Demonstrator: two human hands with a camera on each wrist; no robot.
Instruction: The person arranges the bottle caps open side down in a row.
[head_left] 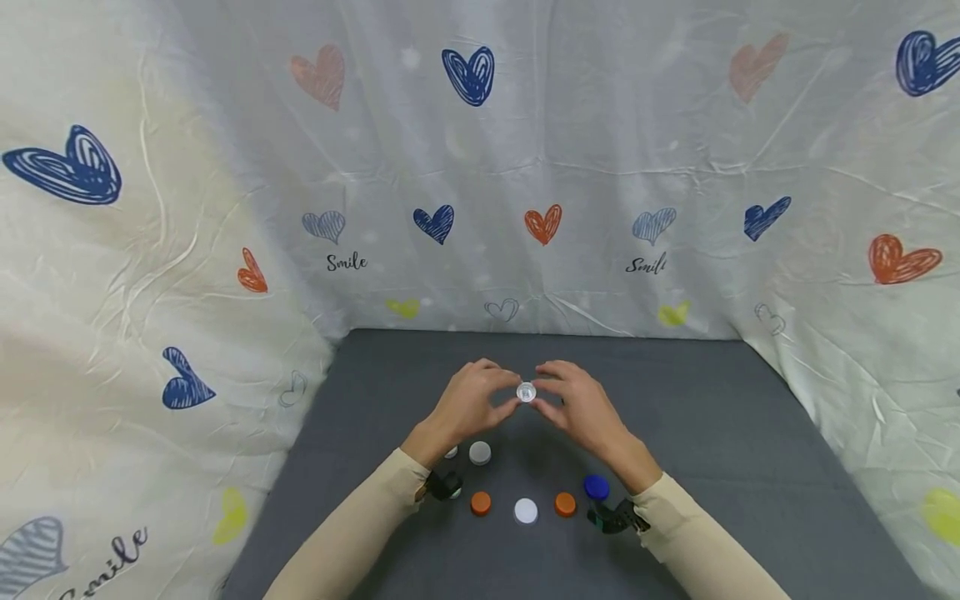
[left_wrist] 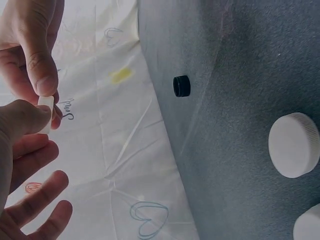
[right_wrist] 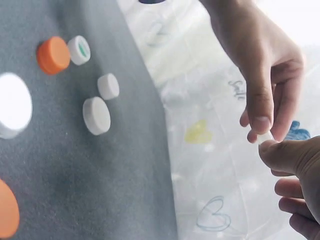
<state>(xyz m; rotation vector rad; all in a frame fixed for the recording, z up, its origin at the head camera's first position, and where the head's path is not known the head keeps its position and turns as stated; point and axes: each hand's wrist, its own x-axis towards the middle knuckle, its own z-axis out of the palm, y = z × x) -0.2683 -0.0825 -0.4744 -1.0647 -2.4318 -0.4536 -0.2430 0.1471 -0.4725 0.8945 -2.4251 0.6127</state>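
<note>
A small whitish bottle cap (head_left: 527,392) is held up above the dark table, its hollow side towards the head camera. My left hand (head_left: 474,400) pinches it from one side between thumb and fingers. From the other side my right hand (head_left: 581,408) grips it the same way. In the left wrist view the cap (left_wrist: 46,113) appears edge-on, with both thumbs touching it and the lower fingers of the left hand (left_wrist: 25,150) spread apart. Fingers cover most of the cap in the right wrist view.
On the table (head_left: 675,400) lie two orange caps (head_left: 481,503), a large white cap (head_left: 526,511), a blue cap (head_left: 596,487) and another white cap (head_left: 480,452). A black cap (left_wrist: 181,86) and a white cap with a green mark (right_wrist: 80,50) show too. Behind hangs a heart-patterned curtain (head_left: 600,125).
</note>
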